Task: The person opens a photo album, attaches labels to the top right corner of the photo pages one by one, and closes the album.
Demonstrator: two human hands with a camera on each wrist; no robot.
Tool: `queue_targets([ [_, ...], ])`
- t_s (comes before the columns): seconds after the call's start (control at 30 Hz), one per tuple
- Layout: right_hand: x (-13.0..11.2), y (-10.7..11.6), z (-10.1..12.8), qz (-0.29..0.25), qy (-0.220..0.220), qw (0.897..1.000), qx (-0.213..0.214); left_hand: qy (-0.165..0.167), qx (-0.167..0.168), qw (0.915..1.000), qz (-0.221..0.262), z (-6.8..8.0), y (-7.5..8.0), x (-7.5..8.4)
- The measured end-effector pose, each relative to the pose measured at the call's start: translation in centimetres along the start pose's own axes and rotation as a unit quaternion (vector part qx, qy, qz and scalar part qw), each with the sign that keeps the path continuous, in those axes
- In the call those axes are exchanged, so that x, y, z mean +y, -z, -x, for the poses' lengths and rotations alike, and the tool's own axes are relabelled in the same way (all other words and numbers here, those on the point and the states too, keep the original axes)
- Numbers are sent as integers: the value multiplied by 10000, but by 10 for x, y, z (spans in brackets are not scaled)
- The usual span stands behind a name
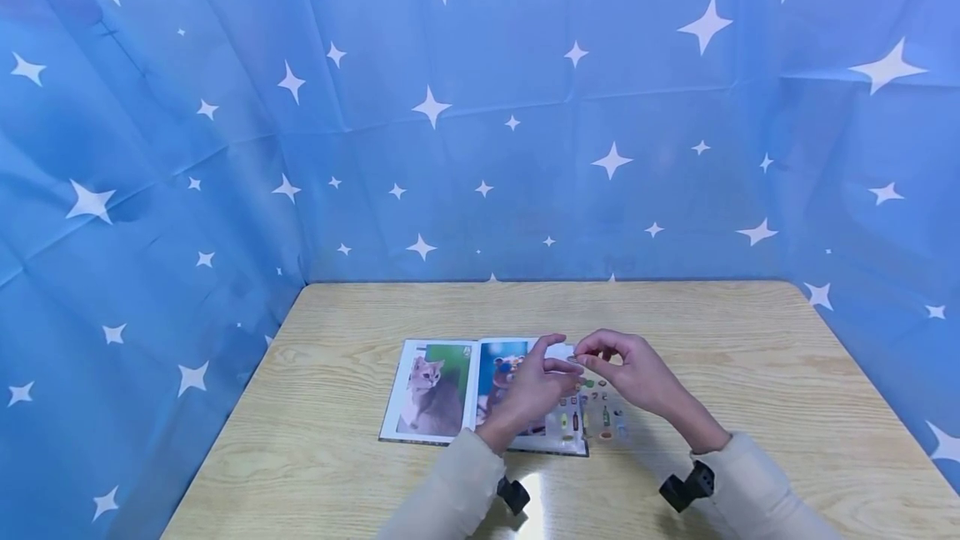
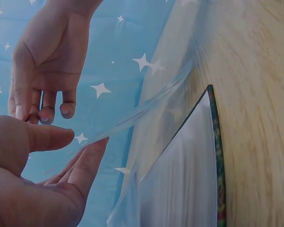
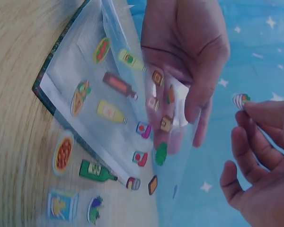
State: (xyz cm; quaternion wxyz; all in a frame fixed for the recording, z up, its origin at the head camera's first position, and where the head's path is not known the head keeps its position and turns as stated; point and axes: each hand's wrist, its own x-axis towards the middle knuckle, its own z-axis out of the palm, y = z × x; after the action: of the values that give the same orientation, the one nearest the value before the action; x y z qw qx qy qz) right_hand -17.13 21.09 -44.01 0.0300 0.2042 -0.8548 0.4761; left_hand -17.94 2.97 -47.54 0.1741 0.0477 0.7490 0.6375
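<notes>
My left hand (image 1: 534,390) holds a clear sticker sheet (image 3: 173,191) between thumb and fingers, over the right page of an open photo album (image 1: 391,419). Small food and bottle stickers cover the sheet, among them a green bottle (image 3: 95,170) and a red-brown bottle (image 3: 118,84). To the right of it, my right hand (image 1: 633,369) pinches a small sticker (image 3: 239,100), striped with a green top, between thumb and forefinger. That sticker is apart from the sheet in the right wrist view. My left hand and forearm hide part of the right page.
The album lies on a light wooden table (image 1: 322,407). Its left page carries a cat photo (image 1: 435,398); another photo (image 1: 498,365) is on the right page. A blue curtain (image 1: 510,207) with white stars hangs behind the table and on the left.
</notes>
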Motion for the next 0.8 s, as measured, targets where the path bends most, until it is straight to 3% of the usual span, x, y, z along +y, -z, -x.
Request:
queue_targets([
  [0.23,2,1,0,-34,-104,9999,16,149,-24,9999,74,-2,-9,1],
  [0.5,3,2,1,-93,-78,9999,94,-42,-165,9998,116,-6,-21,-2],
  [0.67,2,3,2,-214,-88,9997,104,-95,-83,9999,-12,-11,-30,-6],
  [0.8,4,3,3,-117,-74,9998,128,-95,-210,9994,-273,-14,-34,-8],
])
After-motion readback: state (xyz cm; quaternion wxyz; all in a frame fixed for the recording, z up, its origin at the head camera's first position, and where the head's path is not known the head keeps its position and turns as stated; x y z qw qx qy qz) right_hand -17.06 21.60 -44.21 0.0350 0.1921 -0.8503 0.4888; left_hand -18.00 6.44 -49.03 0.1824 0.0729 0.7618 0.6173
